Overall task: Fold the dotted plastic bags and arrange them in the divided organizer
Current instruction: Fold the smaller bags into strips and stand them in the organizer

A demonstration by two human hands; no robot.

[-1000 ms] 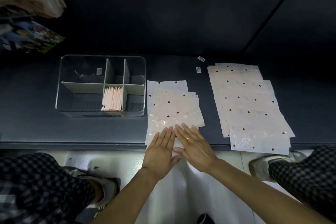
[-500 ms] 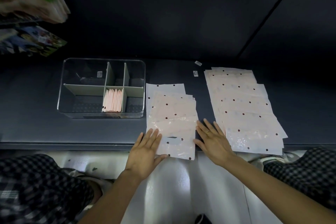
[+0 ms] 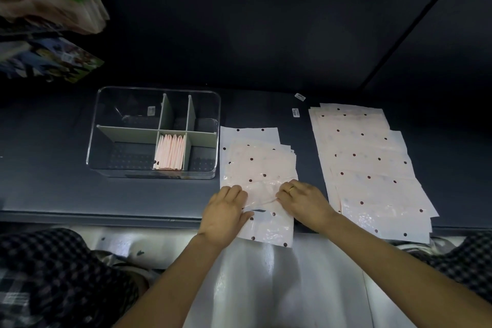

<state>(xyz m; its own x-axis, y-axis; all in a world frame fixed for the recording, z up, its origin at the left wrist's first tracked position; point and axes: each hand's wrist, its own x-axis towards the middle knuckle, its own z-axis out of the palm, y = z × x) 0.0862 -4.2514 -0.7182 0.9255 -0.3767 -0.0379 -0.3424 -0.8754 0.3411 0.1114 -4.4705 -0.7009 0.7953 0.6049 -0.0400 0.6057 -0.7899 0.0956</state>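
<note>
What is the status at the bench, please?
Left hand and right hand pinching top bag on near pile. Folded bags in organizer. Nothing blocking.

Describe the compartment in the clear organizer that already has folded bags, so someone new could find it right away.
Find the clear organizer on the dark shelf, left of the two piles of dotted bags. Along its near row, take the narrow middle compartment. It alone holds folded pink bags standing on edge; its neighbours look empty.
</note>
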